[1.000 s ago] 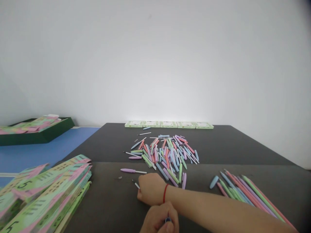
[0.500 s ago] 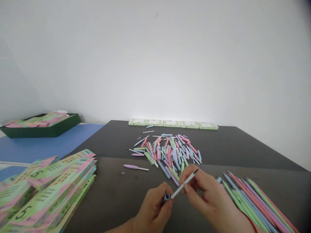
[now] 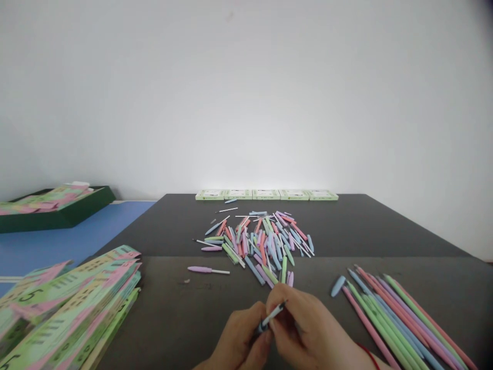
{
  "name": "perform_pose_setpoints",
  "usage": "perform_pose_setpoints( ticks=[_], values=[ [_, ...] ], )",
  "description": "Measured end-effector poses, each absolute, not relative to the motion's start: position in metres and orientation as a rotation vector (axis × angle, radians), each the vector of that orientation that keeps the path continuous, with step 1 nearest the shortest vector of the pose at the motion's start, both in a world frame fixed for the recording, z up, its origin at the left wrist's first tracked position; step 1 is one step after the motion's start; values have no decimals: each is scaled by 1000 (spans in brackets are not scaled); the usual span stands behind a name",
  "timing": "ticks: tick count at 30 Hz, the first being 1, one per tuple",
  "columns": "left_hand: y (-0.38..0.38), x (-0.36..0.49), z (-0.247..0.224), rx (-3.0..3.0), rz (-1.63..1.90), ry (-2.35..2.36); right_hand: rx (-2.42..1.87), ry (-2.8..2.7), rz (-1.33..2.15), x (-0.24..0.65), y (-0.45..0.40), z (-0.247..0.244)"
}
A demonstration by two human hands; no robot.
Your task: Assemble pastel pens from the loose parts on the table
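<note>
Low in the middle, my left hand is closed around a grey-blue pencil barrel, most of it hidden by the fingers. My right hand meets it there, pinching a slim white stick with a dark pointed tip. The stick's lower end is at the barrel's open mouth and seems to be inside it; the dark tip points up and right. Just beyond the hands lies a pile of short pastel caps and white sticks. A purple cap with a white stick lies apart on the left.
Long pastel pencil barrels lie at the right, with a loose blue cap beside them. Stacked printed packets cover the left front. A green tray of packets rests on a blue surface. Several flat boxes line the back edge.
My hands have come together, and the white stick has gone from beside the barrel's mouth to seemingly inside it. The view has shifted slightly.
</note>
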State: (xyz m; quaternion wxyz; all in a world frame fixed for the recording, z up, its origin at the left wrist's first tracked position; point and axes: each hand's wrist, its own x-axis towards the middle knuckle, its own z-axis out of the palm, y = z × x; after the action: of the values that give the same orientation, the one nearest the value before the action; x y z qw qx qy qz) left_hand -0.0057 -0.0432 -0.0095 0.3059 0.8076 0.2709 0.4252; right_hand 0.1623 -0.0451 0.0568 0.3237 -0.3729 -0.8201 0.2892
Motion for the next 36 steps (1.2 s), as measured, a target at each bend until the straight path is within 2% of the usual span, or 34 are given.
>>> perform_pose_setpoints(
  ticks=[5, 13, 25, 31, 36],
  values=[
    [-43, -3, -9, 1995, 1071, 767, -1013, -2131, 825, 161, -41, 46],
    [-46, 3, -3, 1803, 1089, 794, -1084, -2084, 932, 164, -35, 61],
    [-51, -7, 4, 2134, 1243, 750, -899, -2315, 541, 171, -59, 90],
    [-47, -12, -3, 2078, 1187, 699, -806, -2368, 324, 178, -67, 96],
    [-46, -10, -1, 2057, 1190, 741, -797, -2352, 284, 183, -66, 92]
  ],
)
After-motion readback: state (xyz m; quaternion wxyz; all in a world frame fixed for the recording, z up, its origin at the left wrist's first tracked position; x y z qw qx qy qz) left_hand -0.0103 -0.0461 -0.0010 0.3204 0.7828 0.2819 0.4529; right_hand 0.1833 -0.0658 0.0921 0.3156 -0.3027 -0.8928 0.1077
